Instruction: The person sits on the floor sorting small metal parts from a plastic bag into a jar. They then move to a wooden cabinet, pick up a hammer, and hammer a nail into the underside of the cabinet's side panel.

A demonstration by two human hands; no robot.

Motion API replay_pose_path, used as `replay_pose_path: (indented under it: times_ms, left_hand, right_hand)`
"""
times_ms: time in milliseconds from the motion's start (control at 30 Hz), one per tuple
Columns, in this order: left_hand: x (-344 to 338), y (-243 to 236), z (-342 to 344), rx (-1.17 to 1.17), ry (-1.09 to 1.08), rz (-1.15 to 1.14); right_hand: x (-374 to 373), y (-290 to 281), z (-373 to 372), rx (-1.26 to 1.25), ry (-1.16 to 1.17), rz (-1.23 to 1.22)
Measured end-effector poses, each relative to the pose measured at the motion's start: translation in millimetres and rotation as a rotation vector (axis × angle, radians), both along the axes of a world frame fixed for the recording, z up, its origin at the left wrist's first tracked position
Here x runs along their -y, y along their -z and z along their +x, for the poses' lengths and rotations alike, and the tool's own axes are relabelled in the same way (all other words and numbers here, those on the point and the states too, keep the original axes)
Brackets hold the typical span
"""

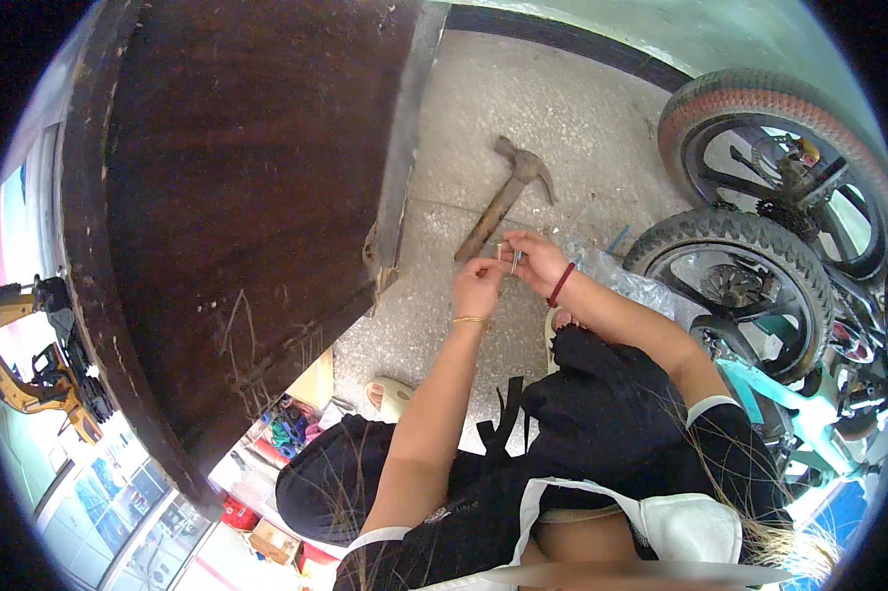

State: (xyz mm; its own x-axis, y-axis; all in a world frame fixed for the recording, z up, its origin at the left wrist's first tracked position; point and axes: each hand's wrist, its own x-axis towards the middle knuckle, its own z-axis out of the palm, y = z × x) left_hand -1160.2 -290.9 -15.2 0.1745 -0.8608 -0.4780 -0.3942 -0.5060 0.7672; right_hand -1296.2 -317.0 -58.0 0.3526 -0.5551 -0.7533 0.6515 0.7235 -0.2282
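Note:
My left hand [477, 286] and my right hand [535, 260] meet above the speckled floor, pinching a small metal part [511, 258] between their fingertips. The part is too small to tell its kind. A gold bangle is on my left wrist and a red band on my right wrist. A claw hammer [503, 197] with a wooden handle lies on the floor just beyond my hands. A clear plastic bag [621, 281] lies under my right forearm.
A large dark wooden door panel [237, 197] fills the left. Two small bicycle wheels [739, 266] and a teal frame [808, 414] stand at the right. A yellow toy digger [31, 364] and shelves with goods sit at lower left. A pale slipper [390, 396] is on my foot.

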Motion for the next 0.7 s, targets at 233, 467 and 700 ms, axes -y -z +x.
replay_pose_path:
  times_ms: [233,467,700]
  left_hand:
    - [16,27,22,0.381,0.12,-0.372]
    - [17,47,32,0.312,-0.108,-0.225]
    - [-13,80,52,0.168,-0.312,-0.195]
  right_hand:
    - [3,-3,4,-0.161,-0.196,-0.042]
    - [-3,-14,4,-0.181,-0.348,0.074]
    - [6,-35,4,-0.169,-0.27,0.246]
